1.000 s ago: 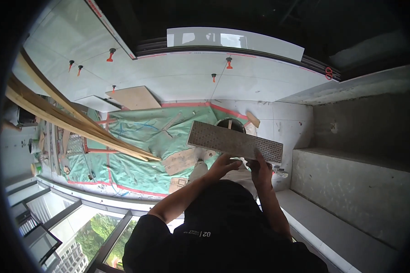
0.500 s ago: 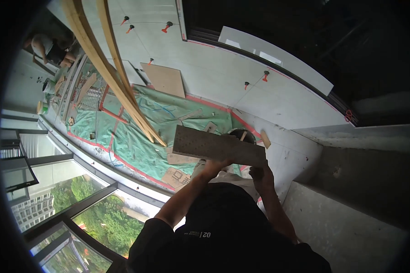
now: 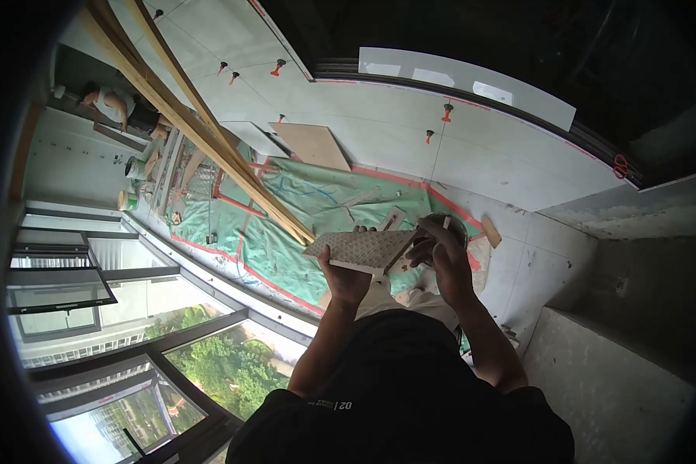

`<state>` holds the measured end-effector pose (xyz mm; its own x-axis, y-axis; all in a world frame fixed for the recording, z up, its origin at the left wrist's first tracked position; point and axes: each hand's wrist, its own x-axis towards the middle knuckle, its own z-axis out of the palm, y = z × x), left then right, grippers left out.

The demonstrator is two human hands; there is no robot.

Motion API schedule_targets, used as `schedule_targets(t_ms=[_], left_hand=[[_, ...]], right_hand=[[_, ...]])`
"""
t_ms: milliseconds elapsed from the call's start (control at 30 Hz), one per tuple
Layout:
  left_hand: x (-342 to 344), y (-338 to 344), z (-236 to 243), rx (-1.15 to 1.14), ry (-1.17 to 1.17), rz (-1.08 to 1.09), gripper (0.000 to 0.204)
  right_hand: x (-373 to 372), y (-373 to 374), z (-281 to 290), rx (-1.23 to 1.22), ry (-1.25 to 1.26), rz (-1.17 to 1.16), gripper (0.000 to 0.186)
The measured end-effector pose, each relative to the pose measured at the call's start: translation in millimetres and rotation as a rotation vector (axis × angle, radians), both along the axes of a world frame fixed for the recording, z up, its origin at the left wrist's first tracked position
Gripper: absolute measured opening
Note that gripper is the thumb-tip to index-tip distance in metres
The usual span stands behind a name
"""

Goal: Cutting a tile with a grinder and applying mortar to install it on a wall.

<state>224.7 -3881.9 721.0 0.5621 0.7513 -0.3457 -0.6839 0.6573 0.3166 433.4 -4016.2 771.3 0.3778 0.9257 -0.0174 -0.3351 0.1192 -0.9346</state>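
Using the head view, I take the bucket [image 3: 460,224] as datum for all positions. Nearest to me, the left hand [image 3: 349,283] grips the textured tile [image 3: 359,246] from beneath, thumb over the near edge, fingertips at the far edge; the tile is held in the air, left of the bucket and nearer to me. The right hand [image 3: 447,259] holds nothing that I can see: its fingers are spread and partly curled beside the tile's right end, covering part of the bucket. Whether a fingertip touches the tile, I cannot tell. Caution: with the left hand apparently carrying the weight, I judge that the tile could tip or slide if that grip sits off its balance point or its edges are dusty; a fall could chip a corner or strike the bucket. Orientation: dimpled face up toward me, long axis apparently left to right, right end toward the bucket; foreshortening leaves the exact angle uncertain. Beyond, left of the bucket, lie the green sheet [image 3: 317,203] and, slanting above it, the wooden battens [image 3: 271,206]; a co-worker [image 3: 117,107] is farthest left of the bucket.
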Motion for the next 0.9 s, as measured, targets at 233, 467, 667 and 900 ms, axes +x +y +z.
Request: schedule_targets(t_ms=[233, 467, 667, 900], left_hand=[[-15, -12, 1, -0.095, -0.029, 0.077, 0.088], [-57, 8, -19, -0.177, -0.18, 0.141, 0.089], [-85, 31, -20, -0.33, -0.415, 0.203, 0.091], [-126, 67, -23, -0.282, -0.42, 0.234, 0.093]], right_hand=[[-15, 38, 17, -0.116, -0.002, 0.002, 0.043], [-68, 92, 65, -0.081, -0.188, -0.036, 0.03], [-124, 141, 79, -0.015, -0.206, 0.03, 0.023], [-190, 178, 88, -0.045, -0.329, 0.028, 0.018]])
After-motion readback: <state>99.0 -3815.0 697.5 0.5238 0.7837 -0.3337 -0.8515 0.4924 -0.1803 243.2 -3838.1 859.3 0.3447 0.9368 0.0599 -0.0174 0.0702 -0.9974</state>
